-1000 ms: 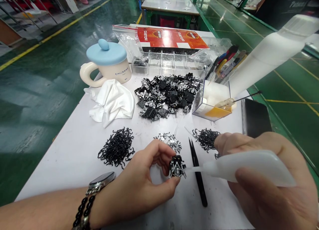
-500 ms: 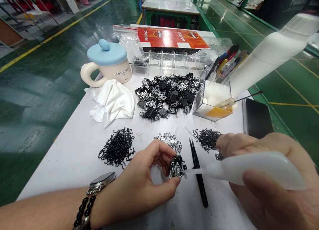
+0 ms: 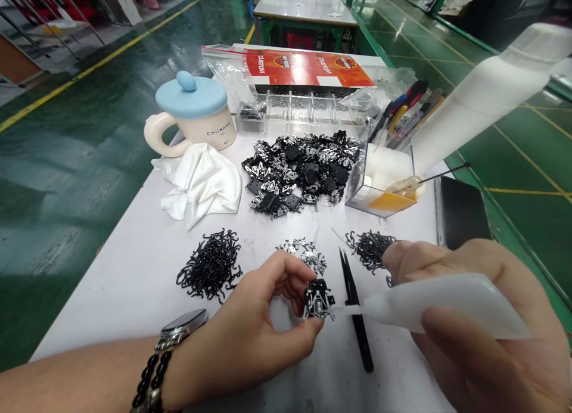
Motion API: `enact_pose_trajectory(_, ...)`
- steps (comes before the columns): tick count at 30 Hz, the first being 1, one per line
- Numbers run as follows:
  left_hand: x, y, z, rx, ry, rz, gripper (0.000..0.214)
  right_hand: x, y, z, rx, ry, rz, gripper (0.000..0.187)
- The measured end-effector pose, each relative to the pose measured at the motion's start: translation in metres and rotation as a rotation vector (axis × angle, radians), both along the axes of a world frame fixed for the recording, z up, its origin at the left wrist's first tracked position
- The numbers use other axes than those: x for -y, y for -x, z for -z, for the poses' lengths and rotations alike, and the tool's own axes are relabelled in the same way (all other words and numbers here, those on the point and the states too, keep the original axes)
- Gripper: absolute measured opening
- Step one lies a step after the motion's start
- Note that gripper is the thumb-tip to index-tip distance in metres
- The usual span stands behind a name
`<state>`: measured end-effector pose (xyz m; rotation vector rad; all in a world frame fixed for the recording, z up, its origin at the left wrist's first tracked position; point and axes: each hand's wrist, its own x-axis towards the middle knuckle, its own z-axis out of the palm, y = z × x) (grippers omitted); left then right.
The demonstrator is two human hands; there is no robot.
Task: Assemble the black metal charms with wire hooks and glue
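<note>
Between the thumb and fingers of my left hand (image 3: 254,323) is a small black and silver mechanical part (image 3: 318,300), its metal frame facing up. My right hand (image 3: 491,341) is closed around a translucent squeeze bottle (image 3: 451,303) lying nearly level. The bottle's thin nozzle points left, and its tip meets the right side of the part; whether it touches I cannot tell. Black tweezers (image 3: 357,317) lie on the table under the nozzle. Just beyond my left fingers are small silver pieces (image 3: 306,255).
Black hook-shaped pieces lie in a left pile (image 3: 210,264) and a right pile (image 3: 370,249). Behind them are a heap of similar parts (image 3: 304,171), a white cloth (image 3: 203,183), a lidded mug (image 3: 196,115), a clear tool holder (image 3: 382,186) and a tall white bottle (image 3: 487,97).
The squeeze bottle and my right hand have shifted slightly left, toward the part. My left hand and the part stay in place.
</note>
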<state>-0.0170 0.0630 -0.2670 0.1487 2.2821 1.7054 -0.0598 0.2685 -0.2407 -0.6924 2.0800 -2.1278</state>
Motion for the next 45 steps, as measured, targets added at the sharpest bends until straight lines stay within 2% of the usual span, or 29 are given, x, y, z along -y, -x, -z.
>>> enact_pose_trajectory(4,0.0,0.001,0.0,-0.001,0.0,0.0,0.029,0.004,-0.001,-0.003,0.036,0.037,0.068,0.006)
enact_pose_trajectory(9,0.0,0.002,-0.001,0.014,0.0,0.001,0.029,0.009,0.01,-0.003,-0.054,0.192,0.334,0.018)
enact_pose_trajectory(10,0.0,0.002,-0.001,0.019,-0.001,0.009,0.028,0.01,0.015,-0.001,-0.083,0.201,0.377,0.019)
enact_pose_trajectory(12,-0.001,0.002,-0.002,0.028,-0.009,0.025,0.028,0.011,0.025,0.005,-0.113,0.129,0.42,0.017)
enact_pose_trajectory(14,-0.003,0.001,-0.004,0.03,-0.018,0.04,0.027,0.011,0.036,0.012,-0.11,-0.019,0.371,0.015)
enact_pose_trajectory(17,-0.007,-0.002,-0.007,0.052,-0.029,0.058,0.026,0.015,0.05,0.022,-0.147,-0.319,0.248,0.018)
enact_pose_trajectory(20,-0.012,-0.005,-0.01,0.086,-0.043,0.083,0.026,0.023,0.06,0.029,-0.169,-0.528,0.219,0.023)
enact_pose_trajectory(26,-0.015,-0.012,-0.011,0.097,-0.048,0.137,0.024,0.034,0.061,0.038,-0.182,-0.637,0.149,0.032)
enact_pose_trajectory(29,-0.014,-0.014,-0.011,0.079,-0.043,0.119,0.024,0.033,0.058,0.038,-0.226,-0.65,0.194,0.031)
enact_pose_trajectory(32,-0.013,-0.013,-0.012,0.072,-0.044,0.126,0.025,0.03,0.056,0.035,-0.256,-0.672,0.226,0.03)
enact_pose_trajectory(35,-0.013,-0.011,-0.013,0.086,-0.049,0.128,0.025,0.028,0.056,0.034,-0.247,-0.724,0.18,0.023)
enact_pose_trajectory(45,-0.013,-0.009,-0.011,0.063,-0.044,0.124,0.024,0.035,0.071,0.043,-0.288,-0.77,0.174,0.02)
